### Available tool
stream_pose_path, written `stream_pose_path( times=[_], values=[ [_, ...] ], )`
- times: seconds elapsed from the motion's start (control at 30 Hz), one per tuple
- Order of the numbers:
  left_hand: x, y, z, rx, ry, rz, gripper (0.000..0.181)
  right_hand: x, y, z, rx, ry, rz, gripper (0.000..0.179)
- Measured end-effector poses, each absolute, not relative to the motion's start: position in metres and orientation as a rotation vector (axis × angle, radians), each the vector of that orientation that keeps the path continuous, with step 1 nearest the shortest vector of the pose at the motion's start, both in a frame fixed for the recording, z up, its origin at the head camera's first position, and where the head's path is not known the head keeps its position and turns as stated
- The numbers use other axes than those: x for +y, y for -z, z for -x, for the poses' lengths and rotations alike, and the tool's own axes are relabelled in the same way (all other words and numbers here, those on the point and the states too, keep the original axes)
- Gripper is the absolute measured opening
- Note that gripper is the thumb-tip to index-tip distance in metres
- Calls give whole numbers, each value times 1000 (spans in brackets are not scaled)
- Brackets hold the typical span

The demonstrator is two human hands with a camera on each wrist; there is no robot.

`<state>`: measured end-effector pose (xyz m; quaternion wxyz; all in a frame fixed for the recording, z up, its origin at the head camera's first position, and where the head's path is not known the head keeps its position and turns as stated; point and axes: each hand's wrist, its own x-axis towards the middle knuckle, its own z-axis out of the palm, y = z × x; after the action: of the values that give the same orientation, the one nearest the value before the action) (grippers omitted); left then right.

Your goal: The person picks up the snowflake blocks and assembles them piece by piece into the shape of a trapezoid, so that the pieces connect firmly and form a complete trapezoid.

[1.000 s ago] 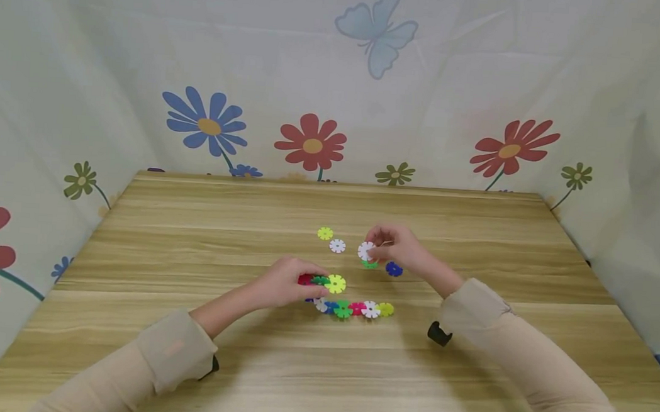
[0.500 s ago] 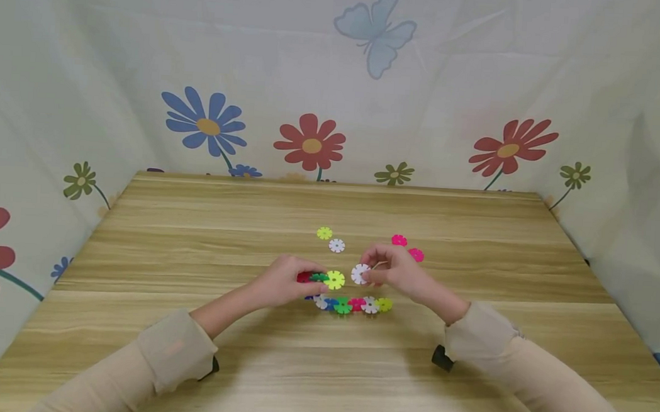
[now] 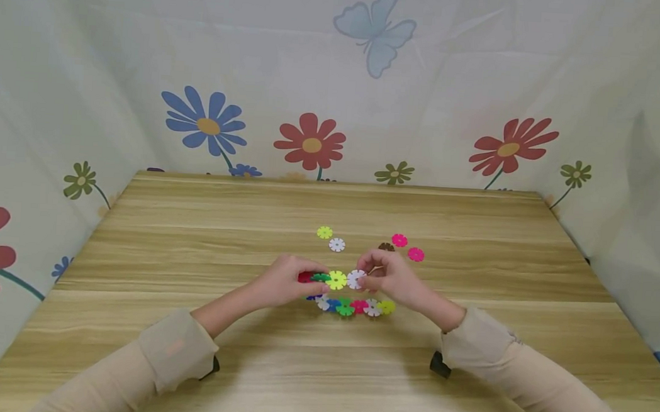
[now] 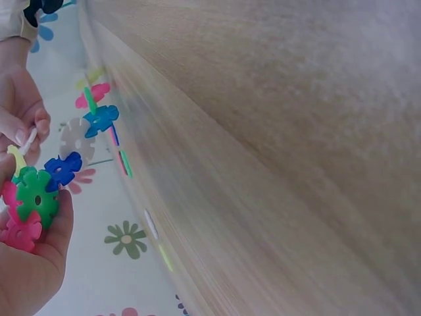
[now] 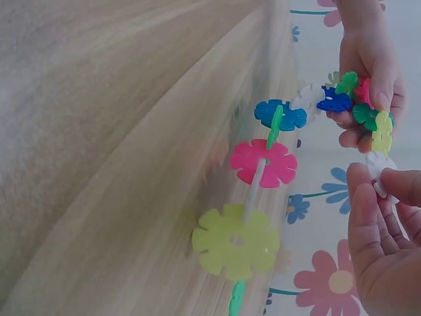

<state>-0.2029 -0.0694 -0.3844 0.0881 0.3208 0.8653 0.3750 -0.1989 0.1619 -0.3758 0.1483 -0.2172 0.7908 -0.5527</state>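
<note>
1. Moving leftward and nearer the person since the earlier frame, the right hand (image 3: 396, 280) is bringing a white disc (image 3: 356, 279) up against the yellow disc (image 3: 336, 281), while the left hand (image 3: 285, 283) is staying nearly in place.
2. Right thumb and fingers are pinching the white disc by its far side, presumably to leave the notched edge facing the yellow one free. Whether the notches are interlocking, I cannot tell.
3. Left thumb and fingers are gripping a chain (image 3: 345, 306) of joined discs around its green disc (image 3: 320, 277), probably steadying that end and letting the yellow disc stick out.
4. Beyond that grip, the chain is curving round nearer the person, its links standing crosswise, likely because they are slotted together.
5. Loose pieces are lying past the hands on the counter (image 3: 192, 235), seemingly handy: a small yellow piece (image 3: 324, 232), a small white piece (image 3: 336, 245), a brown piece (image 3: 387, 246) and two pink pieces (image 3: 400, 240).
</note>
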Motion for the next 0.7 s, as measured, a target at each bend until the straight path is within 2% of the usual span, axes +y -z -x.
stream_pose_path(
  times=[0.7],
  values=[
    [-67,382,201,2455,-1198,-1000,31,154,379,183,2434,1654,872,5]
  ],
)
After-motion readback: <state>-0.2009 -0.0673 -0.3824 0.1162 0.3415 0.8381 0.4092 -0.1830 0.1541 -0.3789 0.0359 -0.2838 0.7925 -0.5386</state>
